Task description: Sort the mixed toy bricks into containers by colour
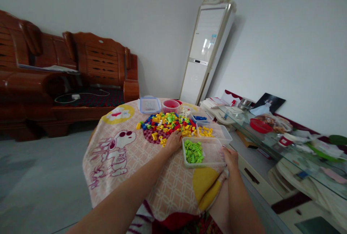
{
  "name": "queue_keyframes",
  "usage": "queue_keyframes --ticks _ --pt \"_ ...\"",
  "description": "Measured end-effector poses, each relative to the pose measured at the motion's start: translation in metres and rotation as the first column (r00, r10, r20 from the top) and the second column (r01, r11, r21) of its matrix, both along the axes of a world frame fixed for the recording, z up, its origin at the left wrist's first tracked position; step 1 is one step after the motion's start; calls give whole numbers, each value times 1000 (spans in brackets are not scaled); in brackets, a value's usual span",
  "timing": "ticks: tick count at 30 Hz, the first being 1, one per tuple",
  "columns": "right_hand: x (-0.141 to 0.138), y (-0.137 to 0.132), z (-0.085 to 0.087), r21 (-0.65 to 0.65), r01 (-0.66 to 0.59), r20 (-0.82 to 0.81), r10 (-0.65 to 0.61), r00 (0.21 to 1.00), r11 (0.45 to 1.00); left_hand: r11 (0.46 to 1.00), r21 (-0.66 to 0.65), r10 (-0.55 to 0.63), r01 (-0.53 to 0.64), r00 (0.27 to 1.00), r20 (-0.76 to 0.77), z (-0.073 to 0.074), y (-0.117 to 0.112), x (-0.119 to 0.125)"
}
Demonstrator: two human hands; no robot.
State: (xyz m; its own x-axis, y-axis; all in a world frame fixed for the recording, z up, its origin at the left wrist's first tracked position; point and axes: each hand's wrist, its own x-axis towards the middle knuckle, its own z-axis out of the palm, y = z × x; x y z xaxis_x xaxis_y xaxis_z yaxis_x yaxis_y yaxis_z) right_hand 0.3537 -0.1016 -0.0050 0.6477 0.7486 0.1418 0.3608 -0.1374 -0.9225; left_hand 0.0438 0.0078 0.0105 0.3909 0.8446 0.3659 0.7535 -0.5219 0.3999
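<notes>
Right hand [230, 156] is gripping the green-brick tray [213, 153], ideally steadying it; left of it, left hand [174, 141] is reaching toy bricks [169, 120], fingers' hold unclear.

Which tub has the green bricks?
The front tub, by the right hand; its bricks are green. The yellow-brick tub and blue-brick tub sit behind, and the round tub looks red inside.

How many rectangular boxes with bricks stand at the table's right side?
3: the green-brick box nearest, the yellow-brick box behind it, the blue-brick box farthest. More may be hidden.
</notes>
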Motion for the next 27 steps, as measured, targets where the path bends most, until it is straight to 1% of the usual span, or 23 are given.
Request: queue_keyframes --ticks 3,6,9,11,14,16,18,20,22,24,27 --pt "-2 -1 2 2 6 -14 -6 1000 1000 1000 17 -7 7 1000 -6 1 -2 -1" --pt "-4 -2 4 7 10 -25 -10 1000 1000 1000 -10 13 -13 1000 -17 2 -2 1" --pt "-5 -2 5 4 13 -30 -12 999 1000 999 -15 30 -29 999 25 -1 -2 2" --pt "-5 -3 6 1 14 -33 -14 999 1000 1000 16 22 -24 997 73 -5 -2 1" --pt "-6 -3 6 5 15 -40 -15 999 1000 995 95 3 -18 987 160 -11 -3 -3" --pt "-6 -3 7 10 15 -43 -15 999 1000 987 152 5 -42 971 239 -12 -5 -6" --pt "-6 -3 6 17 14 -45 -14 999 1000 978 204 -18 -49 948 317 -11 -9 -8" --pt "-5 -3 6 25 14 -47 -13 999 1000 971 240 -76 -15 928 364 -8 -18 -9" --pt "-4 -2 5 31 17 -47 -16 999 999 964 261 -147 48 916 372 -6 -31 -7" --pt "-3 -1 3 33 21 -45 -19 999 999 949 280 -240 145 909 342 -3 -46 -4" --pt "-1 0 1 34 18 -37 -17 999 999 902 286 -398 322 879 265 0 -63 0"
